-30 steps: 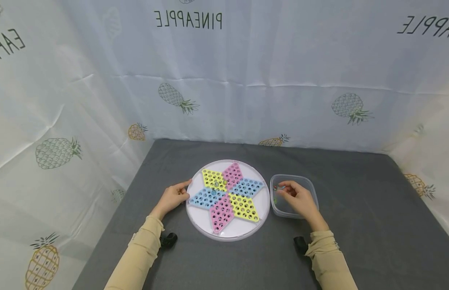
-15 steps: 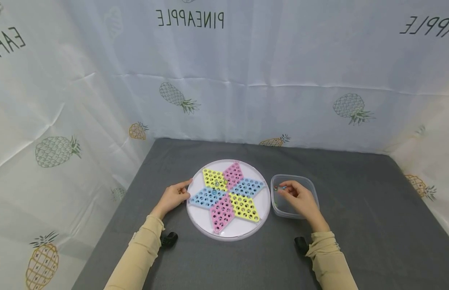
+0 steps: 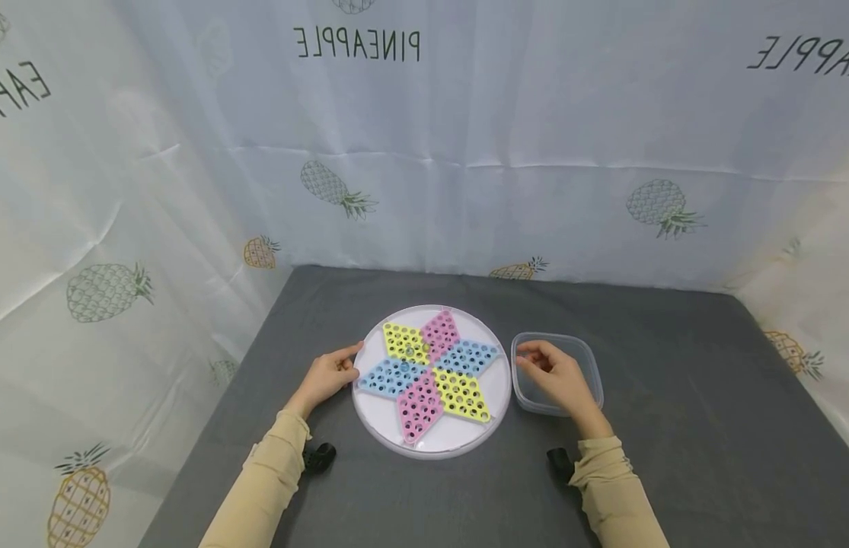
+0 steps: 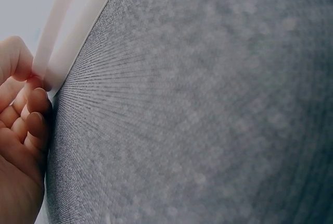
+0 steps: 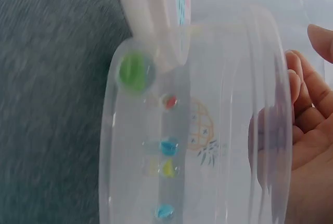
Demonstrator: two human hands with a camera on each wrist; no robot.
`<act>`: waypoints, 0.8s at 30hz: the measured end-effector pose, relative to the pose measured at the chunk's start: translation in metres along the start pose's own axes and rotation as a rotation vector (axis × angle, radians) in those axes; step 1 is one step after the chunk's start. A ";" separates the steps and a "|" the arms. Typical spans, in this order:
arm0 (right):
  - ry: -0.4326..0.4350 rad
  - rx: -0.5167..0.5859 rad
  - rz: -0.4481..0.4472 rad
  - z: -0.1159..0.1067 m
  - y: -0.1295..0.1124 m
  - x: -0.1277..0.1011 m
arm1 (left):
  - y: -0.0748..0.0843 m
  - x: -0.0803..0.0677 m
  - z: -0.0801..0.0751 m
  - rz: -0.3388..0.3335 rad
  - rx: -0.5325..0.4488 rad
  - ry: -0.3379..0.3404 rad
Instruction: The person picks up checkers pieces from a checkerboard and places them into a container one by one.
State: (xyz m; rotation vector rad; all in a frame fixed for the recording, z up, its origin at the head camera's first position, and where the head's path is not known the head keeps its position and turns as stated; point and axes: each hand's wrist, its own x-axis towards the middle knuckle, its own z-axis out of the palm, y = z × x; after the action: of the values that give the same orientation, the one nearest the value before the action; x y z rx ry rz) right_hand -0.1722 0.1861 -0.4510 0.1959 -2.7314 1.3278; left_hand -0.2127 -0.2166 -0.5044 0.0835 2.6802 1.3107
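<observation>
A round white Chinese checkers board [image 3: 378, 415] lies on the table, its star in pink, yellow and blue. A few glass marbles [image 3: 405, 367] sit in holes near the star's middle. My left hand [image 3: 326, 378] pinches the board's left rim between thumb and fingers. Over a clear plastic box [image 3: 592, 358] at the board's right hovers my right hand [image 3: 557, 375], fingers loosely bent, nothing visible between them. Through the box wall, the right wrist view shows several marbles: a blurred green marble [image 5: 133, 72], a red one [image 5: 169, 101], a yellow one [image 5: 168, 168] and blue ones [image 5: 168, 147].
Dark grey cloth [image 3: 684, 403] covers the table. A pale curtain [image 3: 465, 221] printed with pineapples hangs behind it and at both sides. Black wrist devices [image 3: 320, 458] sit under both forearms. The box stands close against the board's right edge.
The marbles that my right fingers pinched over the box no longer show between them. The right hand has shifted slightly left. My left hand stays on the board's rim.
</observation>
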 end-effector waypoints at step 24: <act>-0.117 0.089 -0.127 0.050 -0.062 0.036 | -0.001 0.000 0.003 -0.023 -0.003 0.008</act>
State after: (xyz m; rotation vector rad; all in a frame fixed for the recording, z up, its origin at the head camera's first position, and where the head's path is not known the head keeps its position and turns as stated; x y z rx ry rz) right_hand -0.1992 0.1060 -0.4286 0.4599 -2.7017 1.4465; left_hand -0.2121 -0.2149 -0.5064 0.0464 2.6781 1.3109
